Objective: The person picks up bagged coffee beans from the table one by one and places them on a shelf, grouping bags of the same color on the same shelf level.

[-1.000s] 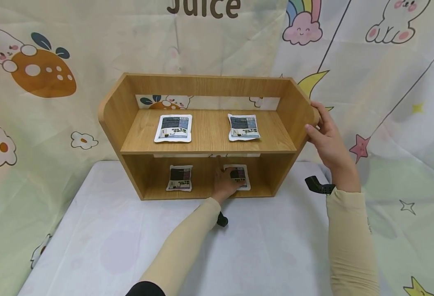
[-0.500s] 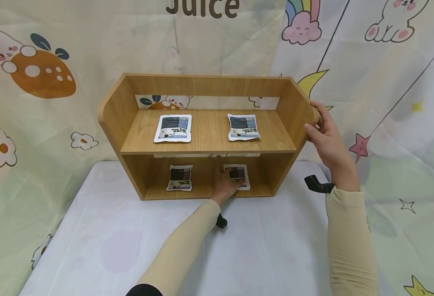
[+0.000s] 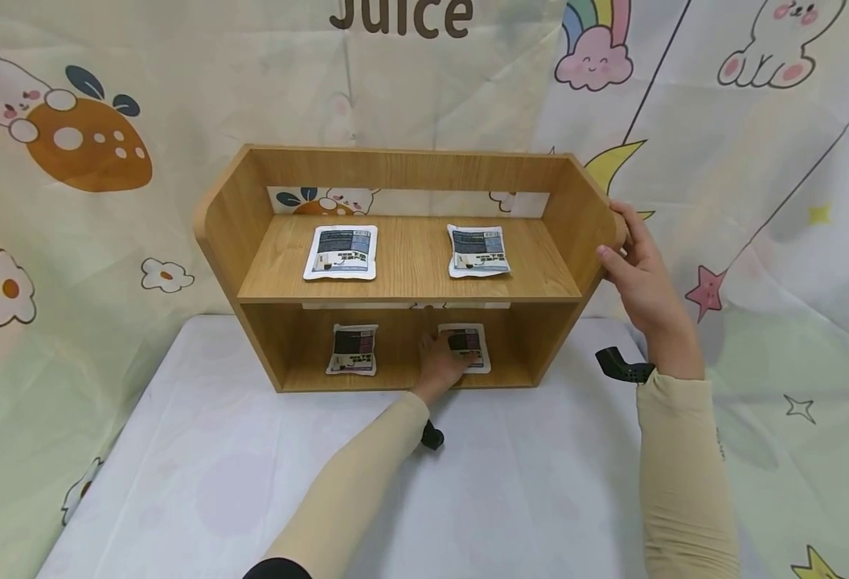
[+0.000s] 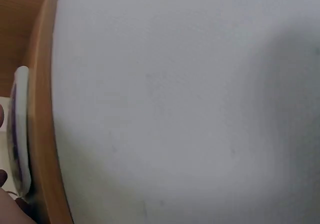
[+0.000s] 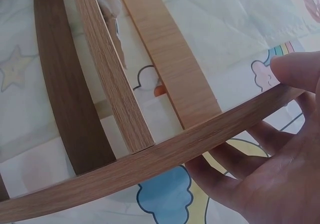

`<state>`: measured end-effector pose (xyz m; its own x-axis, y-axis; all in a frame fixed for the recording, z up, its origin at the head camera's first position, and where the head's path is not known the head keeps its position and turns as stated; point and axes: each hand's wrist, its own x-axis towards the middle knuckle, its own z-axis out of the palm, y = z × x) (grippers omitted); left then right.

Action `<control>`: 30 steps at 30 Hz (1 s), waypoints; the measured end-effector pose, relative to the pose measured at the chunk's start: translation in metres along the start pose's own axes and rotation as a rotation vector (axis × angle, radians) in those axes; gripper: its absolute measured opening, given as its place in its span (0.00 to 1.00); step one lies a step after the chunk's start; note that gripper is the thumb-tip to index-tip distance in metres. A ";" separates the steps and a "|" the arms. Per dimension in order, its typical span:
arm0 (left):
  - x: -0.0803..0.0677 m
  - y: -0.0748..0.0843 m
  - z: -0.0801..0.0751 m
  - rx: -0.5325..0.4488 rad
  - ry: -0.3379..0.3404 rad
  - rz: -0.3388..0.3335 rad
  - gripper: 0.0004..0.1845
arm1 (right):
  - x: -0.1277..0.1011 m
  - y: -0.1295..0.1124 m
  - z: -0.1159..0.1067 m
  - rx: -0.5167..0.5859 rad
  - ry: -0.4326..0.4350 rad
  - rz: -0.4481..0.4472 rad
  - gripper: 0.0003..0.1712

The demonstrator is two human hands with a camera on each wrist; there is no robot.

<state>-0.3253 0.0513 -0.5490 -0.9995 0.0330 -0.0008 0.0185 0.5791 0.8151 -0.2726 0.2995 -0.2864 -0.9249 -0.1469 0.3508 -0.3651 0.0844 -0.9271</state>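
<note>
A two-tier wooden shelf (image 3: 406, 299) stands on the table against a printed cloth. My left hand (image 3: 440, 362) reaches into its lower tier at the right. Its thumb lies over a white pouch with a dark printed label (image 3: 477, 342), and the other fingers are at the pouch's left side, partly hidden. In the left wrist view that pouch (image 4: 21, 134) lies flat on the shelf board, with fingertips at the picture's edge. My right hand (image 3: 649, 289) grips the edge of the shelf's right side panel (image 5: 150, 156), thumb on one face and fingers on the other.
Another white pouch (image 3: 352, 350) lies on the lower tier at the left. The upper tier bears a left pouch (image 3: 341, 252) and a right pouch (image 3: 478, 250). A white-covered table (image 3: 236, 482) extends in front. The cloth backdrop (image 3: 468, 96) hangs close behind the shelf.
</note>
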 end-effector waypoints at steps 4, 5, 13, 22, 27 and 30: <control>-0.002 -0.002 -0.006 -0.051 -0.012 0.041 0.37 | 0.002 0.001 -0.001 0.010 -0.004 -0.007 0.33; -0.003 -0.003 -0.009 -0.054 -0.017 0.059 0.37 | 0.003 0.001 -0.001 0.010 -0.006 -0.008 0.33; -0.015 -0.024 -0.033 -0.005 -0.045 0.243 0.30 | 0.005 0.005 -0.006 0.022 -0.004 -0.013 0.33; -0.046 -0.048 -0.072 0.188 -0.080 0.348 0.24 | 0.008 0.005 -0.008 0.024 -0.011 -0.026 0.34; -0.068 -0.059 -0.107 0.273 -0.092 0.374 0.24 | 0.007 0.004 -0.008 -0.066 0.023 -0.013 0.36; -0.081 -0.074 -0.133 0.325 -0.067 0.384 0.23 | 0.003 0.003 -0.008 -0.198 0.058 0.022 0.38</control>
<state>-0.2497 -0.1027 -0.5321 -0.9149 0.3396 0.2181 0.4030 0.7382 0.5410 -0.2775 0.3067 -0.2874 -0.9353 -0.0862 0.3433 -0.3534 0.2799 -0.8926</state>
